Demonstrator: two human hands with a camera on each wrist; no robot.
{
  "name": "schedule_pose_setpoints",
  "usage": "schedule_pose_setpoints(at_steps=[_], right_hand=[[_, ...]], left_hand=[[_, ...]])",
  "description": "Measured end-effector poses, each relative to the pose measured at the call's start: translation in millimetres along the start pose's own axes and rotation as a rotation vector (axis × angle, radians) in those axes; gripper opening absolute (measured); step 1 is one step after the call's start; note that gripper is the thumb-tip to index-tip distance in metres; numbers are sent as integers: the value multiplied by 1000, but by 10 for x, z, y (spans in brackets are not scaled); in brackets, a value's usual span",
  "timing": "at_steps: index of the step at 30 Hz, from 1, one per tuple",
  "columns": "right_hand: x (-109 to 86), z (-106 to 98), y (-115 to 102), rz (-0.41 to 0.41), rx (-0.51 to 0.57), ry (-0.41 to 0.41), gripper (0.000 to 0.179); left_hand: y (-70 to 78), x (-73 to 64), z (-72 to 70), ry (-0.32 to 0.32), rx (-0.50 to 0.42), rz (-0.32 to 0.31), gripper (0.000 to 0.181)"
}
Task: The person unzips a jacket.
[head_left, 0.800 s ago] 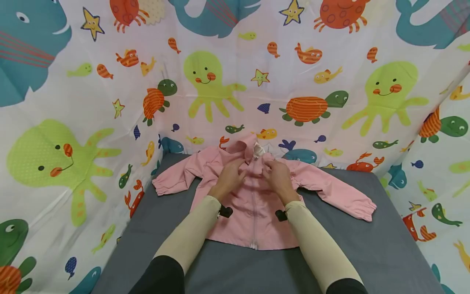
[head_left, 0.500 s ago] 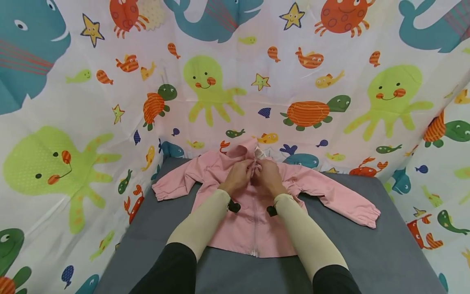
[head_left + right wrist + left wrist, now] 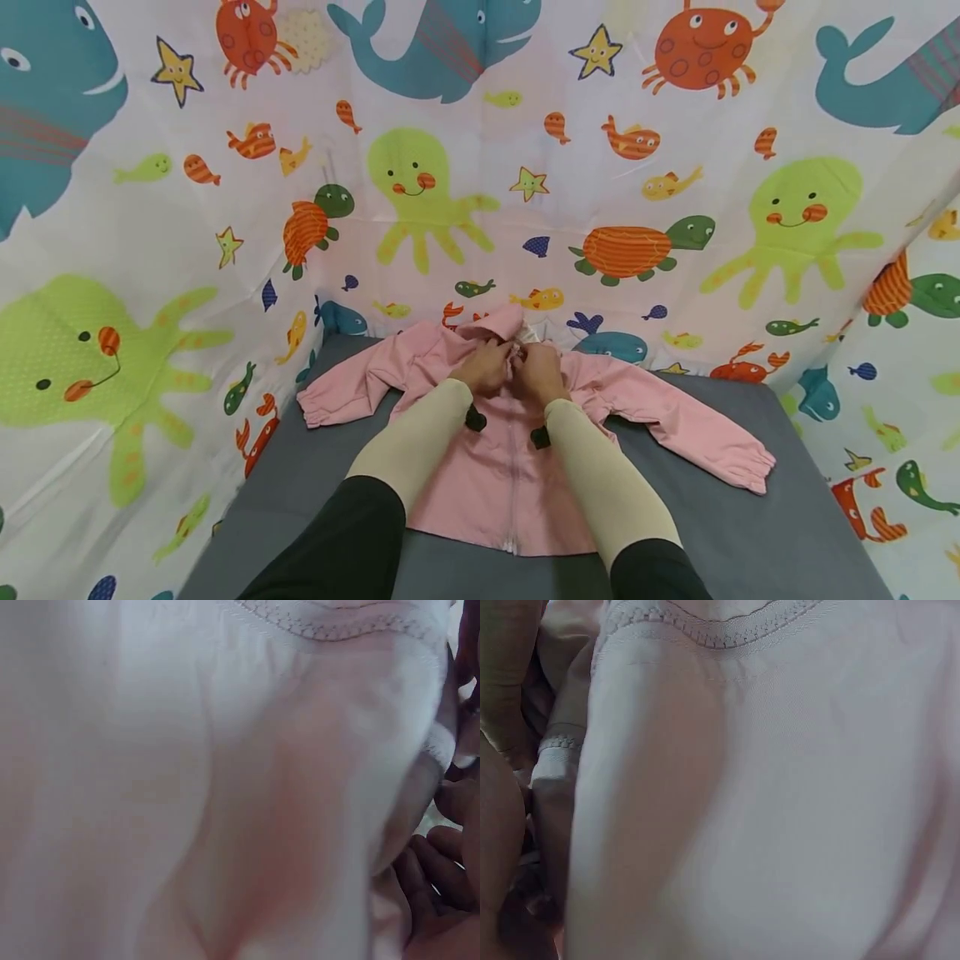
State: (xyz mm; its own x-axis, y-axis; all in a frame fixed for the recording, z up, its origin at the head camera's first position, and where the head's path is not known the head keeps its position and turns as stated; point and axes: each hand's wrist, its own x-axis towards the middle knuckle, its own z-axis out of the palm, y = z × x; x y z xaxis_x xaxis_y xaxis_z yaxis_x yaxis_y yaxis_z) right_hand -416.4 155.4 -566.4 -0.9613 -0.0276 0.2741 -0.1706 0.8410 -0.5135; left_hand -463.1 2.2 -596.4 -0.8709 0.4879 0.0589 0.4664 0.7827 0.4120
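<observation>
A pink child's jacket (image 3: pixel 450 487) lies front up with both sleeves spread and its front zipper (image 3: pixel 513 467) running down the middle. My left hand (image 3: pixel 482 367) and right hand (image 3: pixel 542 373) meet at the collar, close together, and pinch the fabric by the top of the zipper. Behind them the hood (image 3: pixel 495 323) stands up slightly, with a pale lining patch beside it. In the left wrist view the zipper teeth (image 3: pixel 720 639) curve across the raised cloth. Curled right fingers (image 3: pixel 435 859) show at the edge of the right wrist view. Fingertips are partly hidden by the cloth.
The jacket lies on a grey table surface (image 3: pixel 690 483), near its back edge. A white curtain (image 3: pixel 480 83) printed with sea animals hangs behind and along both sides. The sleeves (image 3: pixel 697 425) reach out left and right.
Both hands came inward from either side of the collar until they met at its middle, gathering the fabric there. The head view has tilted up slightly, so the scene sits lower.
</observation>
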Motion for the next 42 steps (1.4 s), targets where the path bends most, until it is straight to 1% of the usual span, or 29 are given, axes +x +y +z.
schedule_pose_setpoints(at_steps=[1, 2, 3, 4, 6, 7, 8, 11, 14, 15, 16, 17, 19, 21, 25, 26, 27, 28, 29, 31, 32, 33, 34, 35, 37, 39, 40, 41, 42], right_hand=[[-28, 29, 31, 7, 0, -4, 16], [-59, 52, 57, 13, 5, -12, 17], [-100, 81, 85, 16, 15, -13, 17], [-137, 106, 117, 16, 30, -20, 17], [-184, 233, 244, 4, 54, -6, 15], [-203, 295, 305, -6, 58, 6, 15], [-236, 305, 320, -17, 65, 19, 13], [-312, 302, 334, -44, 52, 60, 12], [-386, 134, 195, -79, 25, 61, 10], [-381, 118, 184, -95, 17, 70, 11], [-369, 103, 170, -114, 7, 78, 12], [-353, 86, 157, -137, 0, 93, 12], [-315, 54, 127, -167, 5, 125, 12], [-273, 25, 104, -188, 8, 167, 12], [-209, -61, 53, -191, 67, 246, 10], [-199, -93, 39, -197, 80, 260, 10], [-196, -132, 21, -211, 90, 269, 10], [-202, -178, 0, -233, 91, 271, 9], [-217, -227, -27, -262, 89, 271, 9], [-274, -310, -75, -350, 61, 267, 7], [-323, -349, -106, -391, 42, 259, 6], [-394, -392, -143, -424, 26, 246, 5], [-478, -430, -180, -452, 11, 235, 5], [-575, -466, -223, -467, -10, 223, 6], [-786, -538, -321, -483, -50, 194, 8], [-1000, -603, -428, -493, -105, 159, 10], [-1102, -632, -481, -501, -138, 143, 10], [-1198, -662, -535, -517, -172, 130, 10], [-1293, -698, -585, -538, -203, 109, 11]], left_hand=[[-5, -1, 56, -8, 19, -12, 49], [15, -36, 86, -5, 43, -25, 47], [14, -65, 141, 6, 49, -35, 43], [37, -115, 169, 16, 71, -44, 40], [103, -228, 187, 32, 88, -79, 35], [142, -284, 183, 43, 69, -95, 33], [153, -316, 217, 72, 55, -101, 32], [119, -306, 313, 139, -45, -99, 32], [127, -287, 309, 181, -199, -105, 29], [157, -295, 262, 188, -248, -108, 28], [161, -281, 250, 209, -278, -102, 27], [192, -277, 199, 215, -305, -105, 27], [224, -241, 135, 252, -332, -96, 24], [240, -181, 85, 297, -322, -60, 24], [213, 31, 47, 402, -418, -3, 28], [196, 98, 44, 437, -433, 6, 30], [218, 132, -13, 456, -457, 3, 31], [198, 212, -18, 495, -485, 3, 34], [249, 227, -109, 516, -497, -18, 35], [392, 211, -328, 561, -525, -77, 34], [459, 201, -438, 580, -521, -105, 33], [545, 170, -565, 588, -521, -141, 32], [598, 161, -652, 607, -518, -171, 32], [694, 105, -795, 609, -519, -216, 29], [760, 91, -980, 641, -530, -275, 28], [814, 88, -1180, 678, -576, -337, 28], [752, 183, -1216, 707, -606, -351, 30], [782, 191, -1320, 728, -660, -368, 30], [819, 195, -1430, 735, -741, -371, 30]])
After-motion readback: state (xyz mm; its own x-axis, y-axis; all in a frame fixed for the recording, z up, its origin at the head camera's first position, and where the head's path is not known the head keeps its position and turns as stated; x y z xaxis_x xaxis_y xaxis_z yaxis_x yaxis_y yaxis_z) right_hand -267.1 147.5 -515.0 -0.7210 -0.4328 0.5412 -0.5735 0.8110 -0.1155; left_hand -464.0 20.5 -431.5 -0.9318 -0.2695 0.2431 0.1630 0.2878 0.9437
